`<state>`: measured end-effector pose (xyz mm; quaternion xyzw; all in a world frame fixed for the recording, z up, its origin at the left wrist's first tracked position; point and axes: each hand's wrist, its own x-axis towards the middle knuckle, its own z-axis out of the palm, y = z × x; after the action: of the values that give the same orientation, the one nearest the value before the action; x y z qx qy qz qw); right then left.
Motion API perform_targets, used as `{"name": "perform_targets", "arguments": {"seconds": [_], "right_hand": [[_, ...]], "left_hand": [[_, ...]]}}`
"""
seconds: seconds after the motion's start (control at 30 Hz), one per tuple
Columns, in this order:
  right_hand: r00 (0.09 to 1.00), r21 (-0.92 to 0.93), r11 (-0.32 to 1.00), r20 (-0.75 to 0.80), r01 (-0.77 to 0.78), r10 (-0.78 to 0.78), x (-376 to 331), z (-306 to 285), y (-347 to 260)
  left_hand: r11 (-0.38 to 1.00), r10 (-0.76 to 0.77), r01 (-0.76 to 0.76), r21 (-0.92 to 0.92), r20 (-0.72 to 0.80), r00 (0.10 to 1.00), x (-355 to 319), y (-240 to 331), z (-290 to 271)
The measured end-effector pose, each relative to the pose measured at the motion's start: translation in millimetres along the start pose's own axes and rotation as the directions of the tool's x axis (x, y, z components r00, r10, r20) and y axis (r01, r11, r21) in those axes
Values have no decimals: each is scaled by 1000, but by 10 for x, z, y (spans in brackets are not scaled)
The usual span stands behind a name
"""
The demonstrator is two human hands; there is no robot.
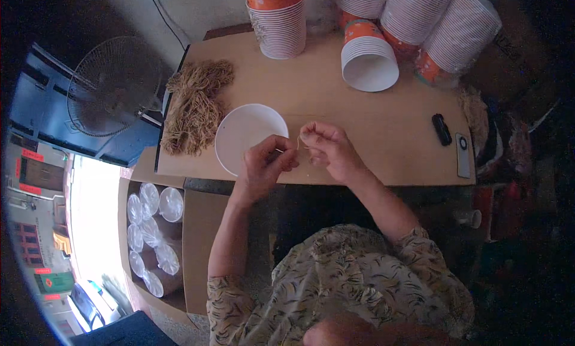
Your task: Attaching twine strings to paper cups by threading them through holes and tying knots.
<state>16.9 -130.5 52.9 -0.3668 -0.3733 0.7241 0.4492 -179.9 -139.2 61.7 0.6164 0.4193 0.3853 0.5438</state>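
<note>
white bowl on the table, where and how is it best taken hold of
Probably take the white bowl by its far rim, from above: it stands open side up with that edge bare, while the string heap crowds its left and the left grip hides part of the near right rim.

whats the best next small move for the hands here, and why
Probably ease the right hand slightly away from the left hand, to straighten the thin pale strand. It looks bent, and the two hands' fingertips are close together near the white bowl. I cannot tell how firmly the left fingers grip it.
</note>
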Motion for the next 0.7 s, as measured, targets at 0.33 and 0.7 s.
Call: {"name": "perform_targets", "arguments": {"seconds": [0.33, 0.7], "right_hand": [[988, 185, 973, -41, -141, 151, 3, 94, 125], [975, 149, 964, 36, -221, 218, 42, 12, 109]], "left_hand": [[989, 138, -125, 80, -181, 974, -51, -170, 52], [947, 265, -206, 247, -241, 933, -67, -154, 103]]}}
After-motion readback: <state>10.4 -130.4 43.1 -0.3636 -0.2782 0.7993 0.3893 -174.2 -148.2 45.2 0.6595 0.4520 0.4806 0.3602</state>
